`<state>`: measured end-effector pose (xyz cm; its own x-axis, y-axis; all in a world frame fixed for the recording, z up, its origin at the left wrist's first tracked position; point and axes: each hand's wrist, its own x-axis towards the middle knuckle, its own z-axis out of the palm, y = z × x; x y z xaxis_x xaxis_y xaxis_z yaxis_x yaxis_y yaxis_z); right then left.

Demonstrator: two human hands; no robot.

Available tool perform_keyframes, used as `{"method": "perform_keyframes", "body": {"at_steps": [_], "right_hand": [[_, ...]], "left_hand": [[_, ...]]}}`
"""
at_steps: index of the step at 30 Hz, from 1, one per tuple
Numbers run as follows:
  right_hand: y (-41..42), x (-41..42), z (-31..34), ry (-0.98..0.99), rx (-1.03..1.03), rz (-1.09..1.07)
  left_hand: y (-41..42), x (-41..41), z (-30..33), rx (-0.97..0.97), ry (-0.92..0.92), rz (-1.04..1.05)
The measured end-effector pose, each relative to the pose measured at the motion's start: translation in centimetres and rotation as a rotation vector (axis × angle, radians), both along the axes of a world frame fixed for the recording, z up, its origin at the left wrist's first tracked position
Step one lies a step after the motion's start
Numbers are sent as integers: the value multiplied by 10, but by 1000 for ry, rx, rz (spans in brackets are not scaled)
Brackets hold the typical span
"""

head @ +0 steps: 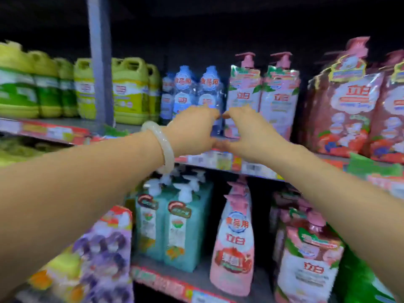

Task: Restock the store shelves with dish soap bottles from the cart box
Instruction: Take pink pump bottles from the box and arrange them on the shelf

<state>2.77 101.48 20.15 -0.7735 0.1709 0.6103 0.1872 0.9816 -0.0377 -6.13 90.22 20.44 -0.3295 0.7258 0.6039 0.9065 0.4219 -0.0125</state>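
- The upper shelf [122, 124] runs across the middle of the frame, carrying yellow-green jugs [130, 90] at upper left, clear blue bottles [208, 88] at centre, pink pump bottles [277, 92] just right of them, and red packs [347, 110] at far right.
- The lower shelf [196, 278] holds teal pump bottles [175, 226] and a pink pouch [235, 239] in the lower middle.
- Both forearms reach up from the bottom corners and meet at centre frame; a pale bangle [162, 145] sits on the left wrist.
- The left hand [192, 130] and right hand [247, 130] are cupped on either side of the front blue bottle, near its base at the shelf's edge; blur hides whether the fingers truly grip it or only touch.
- Judged step: seating this bottle in its row. Doing it well likely means sliding it straight back with even pressure from both sides, label facing out, flush with its neighbours, without nudging the pink bottle beside it.
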Motion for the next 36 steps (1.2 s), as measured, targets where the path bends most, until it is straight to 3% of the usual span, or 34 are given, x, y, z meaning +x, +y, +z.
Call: {"method": "perform_keyframes", "body": {"at_steps": [4, 11, 14, 18, 25, 36], "right_hand": [[-118, -86, -43, -174, -2, 159], [-324, -201, -169, -573, -13, 483], [-393, -234, -218, -661, -65, 602], [-459, -283, -270, -813, -118, 601], [-521, -387, -322, -935, -93, 647], [-598, -581, -368, -1076, -177, 640]], "left_hand": [[-136, -64, -40, -218, 36, 236], [-357, -136, -149, -584, -245, 639], [-431, -157, -189, -566, -409, 698], [-503, -186, -236, -451, -512, 748], [-583, -267, -303, -537, -729, 933], [-651, -450, -324, -467, -857, 921]]}}
